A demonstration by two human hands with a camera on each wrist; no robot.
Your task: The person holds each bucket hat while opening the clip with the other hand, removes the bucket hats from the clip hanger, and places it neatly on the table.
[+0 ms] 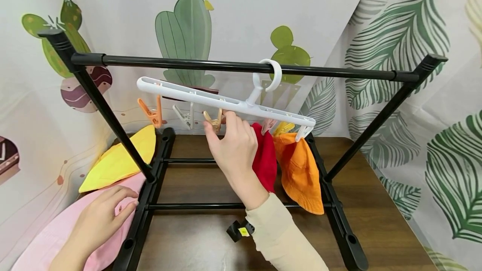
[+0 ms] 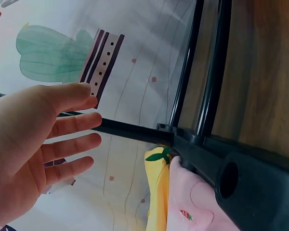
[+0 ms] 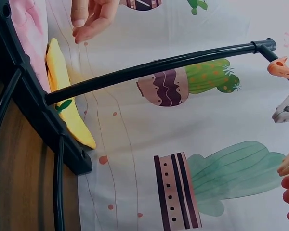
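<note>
Right hand: pinching tan clip, white hanger | Left hand: unclenched, fingers loose, near pink hat | Orange hat, red cloth: clipped beneath hanger

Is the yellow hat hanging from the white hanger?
No, the yellow hat lies beside the pink hat, by the black rack's left base bar.

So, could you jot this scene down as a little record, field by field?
Rack: black
Hanger: white, hooked over the rack's top bar
Right hand: pinches the tan clip
Left hand: holds nothing, near the pink cloth
Hanging: red cloth, orange hat
Beside rack: yellow cloth
</note>
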